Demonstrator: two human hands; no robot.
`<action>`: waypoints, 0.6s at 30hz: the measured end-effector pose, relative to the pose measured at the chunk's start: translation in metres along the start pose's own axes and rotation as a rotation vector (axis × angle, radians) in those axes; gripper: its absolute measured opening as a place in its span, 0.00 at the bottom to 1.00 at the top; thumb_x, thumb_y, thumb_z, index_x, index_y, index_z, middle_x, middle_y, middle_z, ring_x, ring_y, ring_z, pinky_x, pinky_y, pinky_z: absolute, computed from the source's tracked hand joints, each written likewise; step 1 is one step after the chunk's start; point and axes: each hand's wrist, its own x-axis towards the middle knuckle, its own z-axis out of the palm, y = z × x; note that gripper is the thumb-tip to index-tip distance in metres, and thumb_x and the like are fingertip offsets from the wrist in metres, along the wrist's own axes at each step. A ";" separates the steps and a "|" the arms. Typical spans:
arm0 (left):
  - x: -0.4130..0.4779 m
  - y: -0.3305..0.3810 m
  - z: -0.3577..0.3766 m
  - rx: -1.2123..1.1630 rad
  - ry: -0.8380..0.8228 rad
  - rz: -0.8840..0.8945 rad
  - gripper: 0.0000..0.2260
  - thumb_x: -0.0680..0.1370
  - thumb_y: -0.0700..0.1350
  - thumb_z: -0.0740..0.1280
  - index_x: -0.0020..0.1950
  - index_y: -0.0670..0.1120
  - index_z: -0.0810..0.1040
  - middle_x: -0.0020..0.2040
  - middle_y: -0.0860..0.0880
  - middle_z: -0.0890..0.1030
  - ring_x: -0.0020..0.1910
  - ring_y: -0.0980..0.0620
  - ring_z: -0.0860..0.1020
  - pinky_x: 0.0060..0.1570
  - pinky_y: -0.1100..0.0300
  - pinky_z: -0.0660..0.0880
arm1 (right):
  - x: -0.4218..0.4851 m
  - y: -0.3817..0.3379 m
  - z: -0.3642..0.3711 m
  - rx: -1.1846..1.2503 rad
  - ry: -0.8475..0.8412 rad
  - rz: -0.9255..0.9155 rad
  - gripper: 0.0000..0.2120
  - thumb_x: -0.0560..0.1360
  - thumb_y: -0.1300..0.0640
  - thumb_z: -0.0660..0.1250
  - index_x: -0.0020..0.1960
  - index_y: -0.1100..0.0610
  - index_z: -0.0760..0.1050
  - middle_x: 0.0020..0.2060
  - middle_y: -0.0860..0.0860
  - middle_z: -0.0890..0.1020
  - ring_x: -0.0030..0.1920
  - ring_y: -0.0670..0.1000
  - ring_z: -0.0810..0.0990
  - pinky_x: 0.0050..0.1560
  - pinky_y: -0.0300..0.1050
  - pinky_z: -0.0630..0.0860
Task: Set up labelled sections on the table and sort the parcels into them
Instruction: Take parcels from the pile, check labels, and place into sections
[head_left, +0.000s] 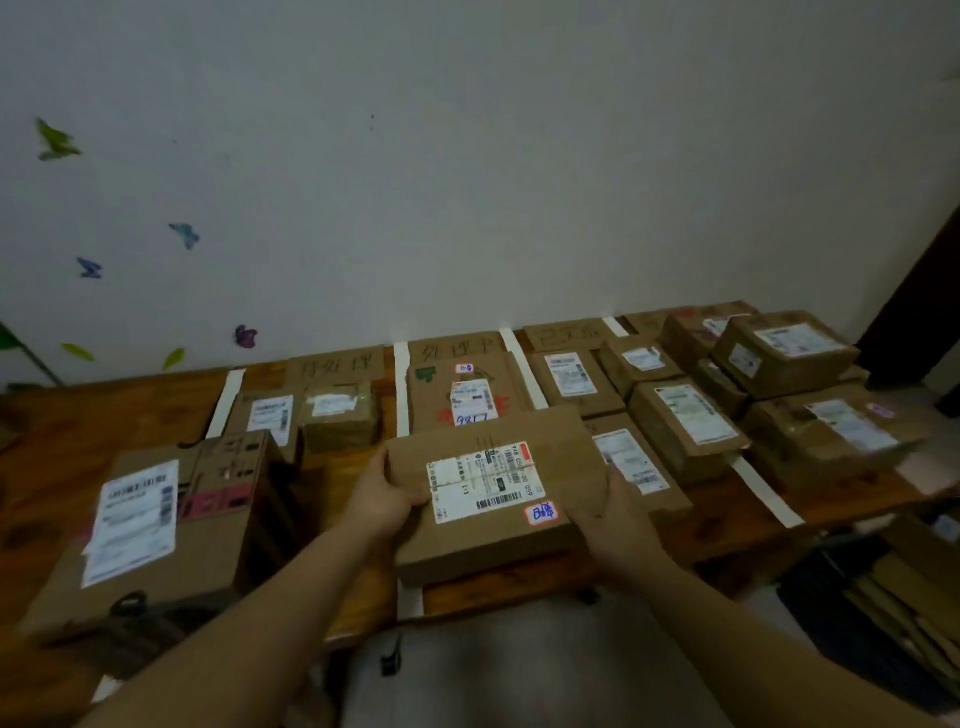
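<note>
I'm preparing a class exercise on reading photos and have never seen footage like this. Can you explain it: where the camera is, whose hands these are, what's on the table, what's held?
There is no machine here: a person works with bare hands, and the single picture comes from a wide-angle camera worn on their head, looking forward and down. That is why both forearms reach in from the bottom. The left hand and right hand grip the sides of a brown parcel with a white shipping label. Below it is a wooden table, divided by white tape strips into sections headed by handwritten cardboard signs. Other parcels lie in the sections, most on the right. Butterfly stickers decorate the wall behind.
</note>
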 end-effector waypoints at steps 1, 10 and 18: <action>-0.003 -0.007 0.008 0.089 0.008 -0.014 0.39 0.72 0.36 0.71 0.76 0.55 0.55 0.72 0.45 0.63 0.66 0.43 0.69 0.57 0.49 0.75 | 0.000 0.009 0.001 -0.007 -0.037 -0.006 0.39 0.77 0.46 0.66 0.78 0.53 0.47 0.76 0.55 0.57 0.74 0.56 0.60 0.71 0.55 0.61; -0.016 -0.067 0.033 0.359 -0.031 0.004 0.36 0.71 0.41 0.74 0.74 0.49 0.60 0.74 0.46 0.60 0.70 0.46 0.64 0.66 0.52 0.67 | -0.005 0.062 0.015 -0.075 -0.224 -0.024 0.35 0.79 0.49 0.63 0.78 0.50 0.46 0.74 0.56 0.54 0.68 0.56 0.67 0.56 0.42 0.70; -0.002 -0.062 0.035 0.732 -0.153 0.051 0.47 0.71 0.51 0.74 0.78 0.53 0.43 0.77 0.51 0.37 0.77 0.45 0.48 0.74 0.52 0.54 | 0.023 0.053 0.025 -0.169 -0.189 -0.031 0.35 0.78 0.45 0.63 0.77 0.50 0.48 0.74 0.56 0.55 0.71 0.58 0.64 0.67 0.53 0.69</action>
